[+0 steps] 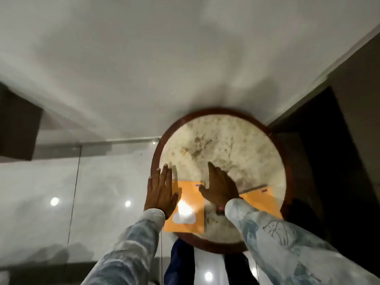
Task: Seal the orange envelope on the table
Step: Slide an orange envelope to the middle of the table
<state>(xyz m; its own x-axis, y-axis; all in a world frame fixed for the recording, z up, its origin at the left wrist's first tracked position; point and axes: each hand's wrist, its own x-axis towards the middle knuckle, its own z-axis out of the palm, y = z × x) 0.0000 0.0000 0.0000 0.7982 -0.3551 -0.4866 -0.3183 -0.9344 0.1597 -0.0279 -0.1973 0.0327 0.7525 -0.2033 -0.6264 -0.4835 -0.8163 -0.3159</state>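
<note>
Glossy pale floor tiles surrounded our round marble-topped table (pixel 222 140) with its dark wooden rim. We spread our left hand (pixel 161 192) flat, fingers straight, at nine o'clock, overlapping the smooth orange envelope (pixel 188 208) near six o'clock. Our right hand (pixel 221 188) lay splayed wide at centre. At four o'clock a second orange envelope (pixel 262 202) rested partly under our mottled sleeve (pixel 267 233).
</note>
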